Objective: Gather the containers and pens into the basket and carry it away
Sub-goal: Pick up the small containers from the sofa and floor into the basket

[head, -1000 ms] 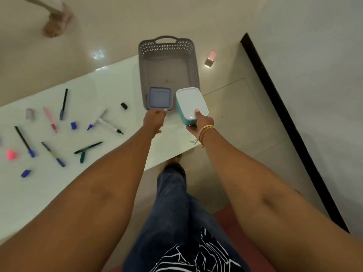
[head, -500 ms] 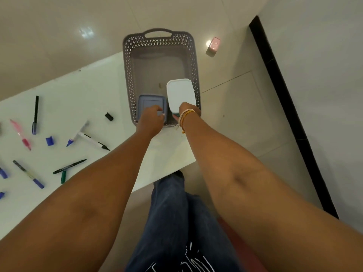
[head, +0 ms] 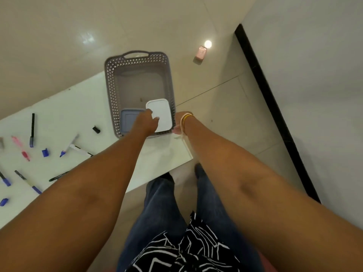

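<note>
A grey perforated basket (head: 137, 61) sits at the far right corner of the white table (head: 78, 110), its far handle reaching past the table's far edge; 2 containers lie in the near end of the basket, side by side and touching: a blue-lidded container (head: 127, 120) on the left and a white-lidded container (head: 162, 112) on the right, against the basket's right wall. The left hand (head: 146, 122) reaches over the basket's near wall, its fingers loosely curled and resting on the near left part of the white lid, where the 2 lids meet; whether they press or merely touch I cannot tell. The right hand (head: 179, 125) is just outside the basket's near right corner, wrist bangles showing; its fingers are turned down and mostly hidden, so their grip cannot be told. Pens and loose caps remain scattered over the left part of the table: a black pen (head: 32, 129), a pink pen (head: 20, 148), a blue cap (head: 45, 153), a black cap (head: 96, 129), and several more toward the near left edge. A small pink object (head: 202, 53) lies on the floor beyond the table.
</note>
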Demonstrator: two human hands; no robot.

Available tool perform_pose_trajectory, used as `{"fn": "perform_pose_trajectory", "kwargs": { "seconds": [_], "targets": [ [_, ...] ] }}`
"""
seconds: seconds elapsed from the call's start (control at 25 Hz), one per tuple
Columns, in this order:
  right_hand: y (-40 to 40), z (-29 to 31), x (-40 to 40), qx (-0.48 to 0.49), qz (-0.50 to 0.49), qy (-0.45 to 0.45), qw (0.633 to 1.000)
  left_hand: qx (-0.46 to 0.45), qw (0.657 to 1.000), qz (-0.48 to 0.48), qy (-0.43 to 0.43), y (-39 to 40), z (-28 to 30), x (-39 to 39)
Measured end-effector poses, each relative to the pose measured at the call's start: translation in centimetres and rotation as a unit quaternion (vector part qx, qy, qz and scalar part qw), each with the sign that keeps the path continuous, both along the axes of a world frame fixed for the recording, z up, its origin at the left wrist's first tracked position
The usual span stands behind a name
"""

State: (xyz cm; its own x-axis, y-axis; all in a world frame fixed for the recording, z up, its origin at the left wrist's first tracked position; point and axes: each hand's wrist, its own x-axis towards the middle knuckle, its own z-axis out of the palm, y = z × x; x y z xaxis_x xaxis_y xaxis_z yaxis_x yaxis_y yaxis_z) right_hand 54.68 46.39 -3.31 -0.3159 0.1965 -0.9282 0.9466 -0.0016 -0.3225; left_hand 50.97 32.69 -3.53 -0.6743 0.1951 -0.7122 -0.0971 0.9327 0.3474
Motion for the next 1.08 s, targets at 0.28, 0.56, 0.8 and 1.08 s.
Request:
{"fn": "perform_pose_trajectory", "kwargs": {
  "seconds": [0.28, 0.56, 0.8, 1.08],
  "targets": [
    [16.5, 3.5, 0.7, 0.199, 0.352, 0.043, 0.914, 0.021, 0.997, 0.068, 0.039, 17.2, 2.8, -1.2],
    [30.7, 4.8, -3.4, 0.207, 0.378, 0.061, 0.901, 0.031, 0.998, 0.044, 0.019, 30.2, 4.0, -2.7],
    [36.2, 0.9, -11.6, 0.195, 0.406, 0.071, 0.890, 0.015, 0.997, 0.072, 0.005, 34.9, 0.4, -9.6],
    [40.0, -9.8, -21.4, 0.163, 0.381, 0.042, 0.909, 0.023, 0.983, 0.174, -0.062, 39.2, -8.9, -19.2]
  ]
}}
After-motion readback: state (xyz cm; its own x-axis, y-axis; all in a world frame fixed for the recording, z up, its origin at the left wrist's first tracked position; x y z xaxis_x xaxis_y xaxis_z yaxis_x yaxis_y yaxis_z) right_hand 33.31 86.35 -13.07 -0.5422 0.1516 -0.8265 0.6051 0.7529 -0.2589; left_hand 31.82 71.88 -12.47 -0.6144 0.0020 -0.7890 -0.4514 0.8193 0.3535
